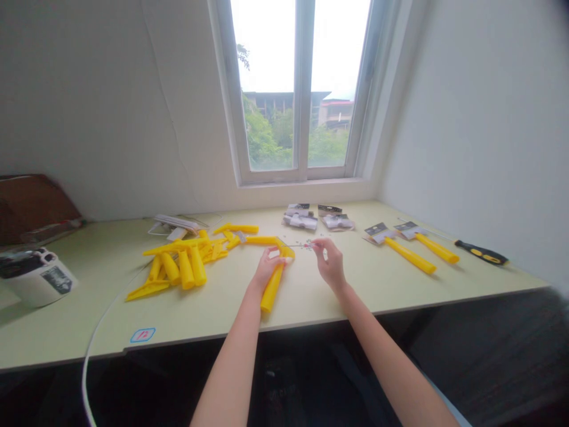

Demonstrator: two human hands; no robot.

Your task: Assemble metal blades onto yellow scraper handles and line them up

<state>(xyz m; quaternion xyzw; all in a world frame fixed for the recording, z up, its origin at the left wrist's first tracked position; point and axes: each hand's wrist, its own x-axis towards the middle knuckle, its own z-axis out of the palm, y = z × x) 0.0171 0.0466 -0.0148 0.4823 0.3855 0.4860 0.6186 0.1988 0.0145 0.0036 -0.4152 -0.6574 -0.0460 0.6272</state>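
My left hand (270, 265) is wrapped around a bent yellow plastic handle (272, 289), whose thick end lies toward the table's front edge. Its far part bends at the top, close to another yellow piece lying behind. My right hand (328, 261) pinches the right end of a thin metal rod (294, 245). That rod runs level to the left, and its tip meets the top of the yellow handle or lies just beside it. Small loose bits (310, 240), too small to name, are scattered on the table by my right fingertips.
Left of my hands lies a pile of yellow plastic parts (186, 268). Bagged packets (300, 217) lie below the window. At right are yellow-handled tools with card tags (411, 255) and a black-and-yellow screwdriver (482, 252). A white container (40, 281) and a cable (95, 332) are at left.
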